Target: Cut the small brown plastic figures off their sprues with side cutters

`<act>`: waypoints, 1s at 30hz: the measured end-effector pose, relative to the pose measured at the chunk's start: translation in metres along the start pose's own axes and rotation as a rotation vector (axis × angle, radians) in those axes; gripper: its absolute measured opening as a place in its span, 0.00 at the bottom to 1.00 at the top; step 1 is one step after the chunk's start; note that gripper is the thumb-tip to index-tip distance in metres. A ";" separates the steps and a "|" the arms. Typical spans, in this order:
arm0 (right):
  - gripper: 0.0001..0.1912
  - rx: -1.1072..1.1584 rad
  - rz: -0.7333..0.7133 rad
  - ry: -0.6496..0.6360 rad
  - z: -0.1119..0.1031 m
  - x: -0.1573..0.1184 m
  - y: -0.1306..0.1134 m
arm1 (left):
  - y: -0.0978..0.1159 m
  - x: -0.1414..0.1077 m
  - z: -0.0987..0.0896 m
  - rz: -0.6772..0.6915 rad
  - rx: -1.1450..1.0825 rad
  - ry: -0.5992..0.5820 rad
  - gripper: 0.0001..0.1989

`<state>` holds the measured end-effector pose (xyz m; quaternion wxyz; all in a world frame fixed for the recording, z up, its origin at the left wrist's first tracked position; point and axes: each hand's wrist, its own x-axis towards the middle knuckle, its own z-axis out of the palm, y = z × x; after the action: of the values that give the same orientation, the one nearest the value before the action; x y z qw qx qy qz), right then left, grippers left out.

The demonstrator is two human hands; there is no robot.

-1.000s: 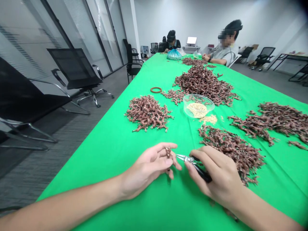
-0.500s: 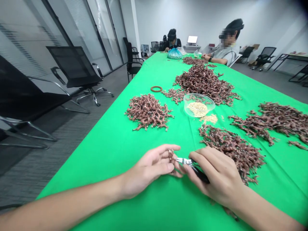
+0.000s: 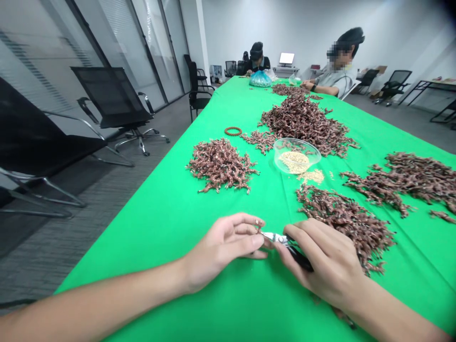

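Note:
My left hand [image 3: 223, 244] pinches a small copper-brown twisted piece [image 3: 258, 226] between thumb and fingertips. My right hand [image 3: 324, 259] grips small pliers [image 3: 285, 242] with silver jaws and black handles. The jaw tips reach the piece at my left fingers, though the fingers hide the exact contact. Just beyond my right hand lies a heap of similar brown pieces [image 3: 344, 225], almost touching my knuckles.
A green cloth-covered table [image 3: 142, 251] carries more brown heaps [image 3: 221, 165], a clear bowl of pale grains [image 3: 297, 156] and a bead bracelet [image 3: 232, 131]. Two co-workers [image 3: 337, 69] [image 3: 256, 59] sit at the far end, beside a blue bag [image 3: 260, 79]. Black chairs [image 3: 114, 99] stand left.
The plier tips have closed the gap to the piece in my left hand. Both hands have drawn slightly closer together, and the view has shifted a little.

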<state>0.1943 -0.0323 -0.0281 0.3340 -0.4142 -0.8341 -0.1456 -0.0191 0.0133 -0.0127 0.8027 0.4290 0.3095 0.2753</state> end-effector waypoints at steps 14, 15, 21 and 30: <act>0.12 -0.052 -0.028 0.024 -0.003 0.000 0.001 | 0.000 -0.001 0.000 -0.028 0.034 0.015 0.12; 0.12 -0.048 -0.029 0.028 -0.003 0.000 0.001 | 0.000 -0.001 -0.001 -0.024 0.033 0.013 0.12; 0.14 -0.053 -0.032 0.047 -0.003 -0.002 0.001 | 0.000 -0.001 -0.001 -0.003 0.050 -0.008 0.11; 0.16 -0.060 -0.042 0.062 -0.003 -0.004 0.001 | 0.001 -0.003 -0.001 0.005 0.051 -0.029 0.09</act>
<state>0.1980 -0.0353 -0.0285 0.3441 -0.4016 -0.8270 -0.1905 -0.0217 0.0125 -0.0111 0.7953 0.4538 0.3039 0.2631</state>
